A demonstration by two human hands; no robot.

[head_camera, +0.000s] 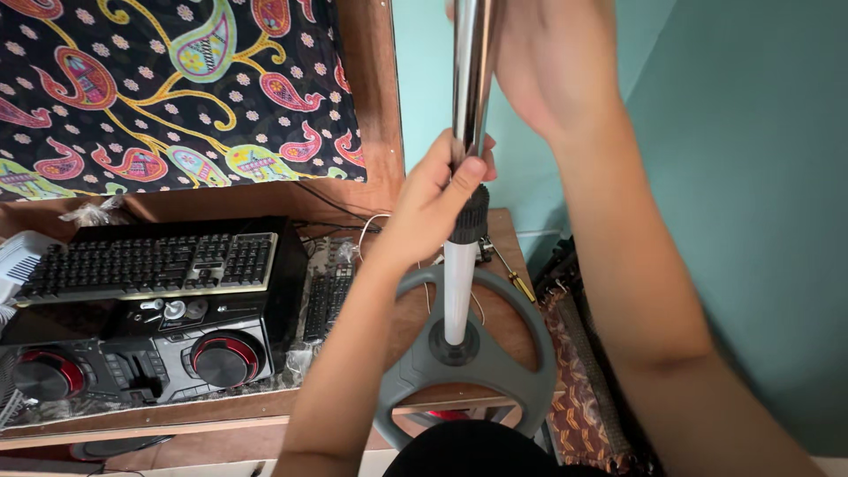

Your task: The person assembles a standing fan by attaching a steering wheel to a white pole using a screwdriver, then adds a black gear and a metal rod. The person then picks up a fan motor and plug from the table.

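From above the person's shoulders, the shiny chrome metal pole [472, 79] stands nearly upright in the middle of the view, running down through a black ribbed collar [472, 215] into a white lower tube [458, 296], which is seated in the hub of a round grey plastic base with three spokes [521, 371]. The left hand [433, 208] is closed around the pole just above the collar, fingers wrapped and the thumb pressed against the chrome. The right hand [552, 62] is higher up, at the top edge of the view, curled against the right side of the pole; its fingers are cut off by the frame, so I cannot tell how tight the hold is. The base sits tilted over the edge of a brown wooden table [508, 238]. Left of it, on that table, lies a black computer keyboard with a pale frame [150, 263] resting on a black audio unit with red-ringed round speakers [177, 353]. A second, darker keyboard [329, 296] lies just beside the unit. Behind, a black cloth with a colourful paisley print [168, 88] covers the back, and a teal painted wall [751, 177] rises on the right.
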